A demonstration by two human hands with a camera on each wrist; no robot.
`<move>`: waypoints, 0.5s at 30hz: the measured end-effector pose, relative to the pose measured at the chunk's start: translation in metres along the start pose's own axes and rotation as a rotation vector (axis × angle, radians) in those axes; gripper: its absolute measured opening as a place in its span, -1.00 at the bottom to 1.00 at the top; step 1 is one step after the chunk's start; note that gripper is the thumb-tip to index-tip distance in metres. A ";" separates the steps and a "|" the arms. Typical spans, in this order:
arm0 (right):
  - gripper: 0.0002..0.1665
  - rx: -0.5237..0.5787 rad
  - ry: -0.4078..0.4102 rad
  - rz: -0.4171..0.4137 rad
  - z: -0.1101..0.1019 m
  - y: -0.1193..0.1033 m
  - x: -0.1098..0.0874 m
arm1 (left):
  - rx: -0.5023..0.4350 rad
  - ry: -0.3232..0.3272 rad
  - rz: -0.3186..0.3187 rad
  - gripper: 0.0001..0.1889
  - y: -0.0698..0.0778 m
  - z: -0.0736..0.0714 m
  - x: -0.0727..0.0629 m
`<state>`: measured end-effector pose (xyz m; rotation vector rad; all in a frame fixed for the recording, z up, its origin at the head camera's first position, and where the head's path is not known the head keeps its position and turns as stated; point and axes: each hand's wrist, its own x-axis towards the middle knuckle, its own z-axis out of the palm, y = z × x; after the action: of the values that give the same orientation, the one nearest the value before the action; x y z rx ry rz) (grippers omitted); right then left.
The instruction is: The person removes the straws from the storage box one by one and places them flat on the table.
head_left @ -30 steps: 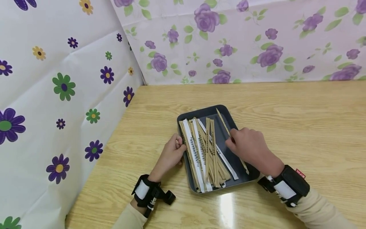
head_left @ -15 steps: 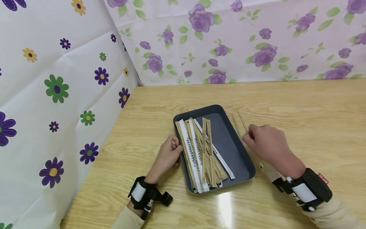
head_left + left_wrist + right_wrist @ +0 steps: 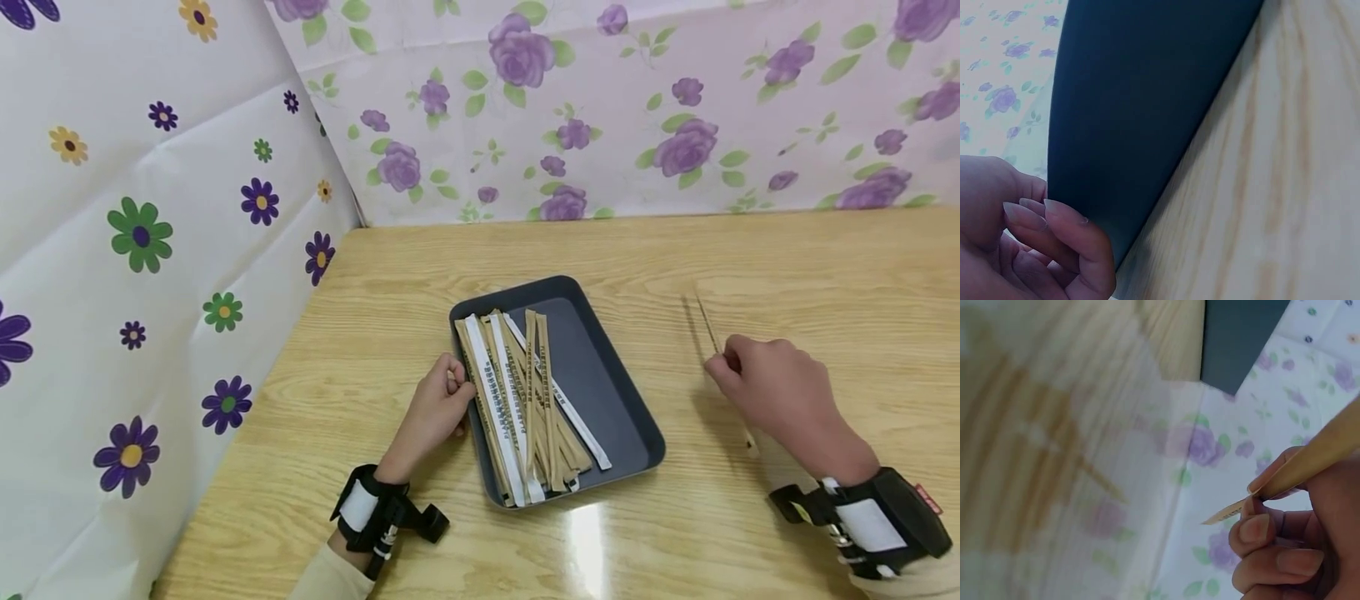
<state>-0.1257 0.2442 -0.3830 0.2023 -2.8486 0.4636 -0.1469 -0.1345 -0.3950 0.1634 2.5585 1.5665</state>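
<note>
My left hand [image 3: 435,398] is at the left side of a dark grey tray [image 3: 611,392], its thumb at the rim and its fingers curled against the outer wall. The left wrist view shows these fingers close up beside the tray wall [image 3: 1141,94]. Inside the tray lie brown and white paper-wrapped straws [image 3: 525,408], mostly in its left half. To the right of the tray, my right hand [image 3: 783,404] pinches one brown paper-wrapped straw [image 3: 707,321] above the table. In the right wrist view that straw [image 3: 1316,453] passes between thumb and fingers.
The wooden table [image 3: 405,283] surrounds the tray. A white flowered sheet [image 3: 180,333] borders it at the left, and a purple rose-patterned sheet [image 3: 637,100] stands along the back.
My right hand has lifted the brown straw out of the tray and carried it right, over the table. The left hand stays at the tray rim.
</note>
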 end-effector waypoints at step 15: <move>-0.54 0.031 -0.106 0.173 -0.016 0.035 -0.013 | -0.019 -0.010 0.010 -0.89 -0.001 0.000 0.000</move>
<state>-0.1160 0.2840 -0.3816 -0.0159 -2.9781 0.5470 -0.1469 -0.1351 -0.3961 0.1828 2.5384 1.5883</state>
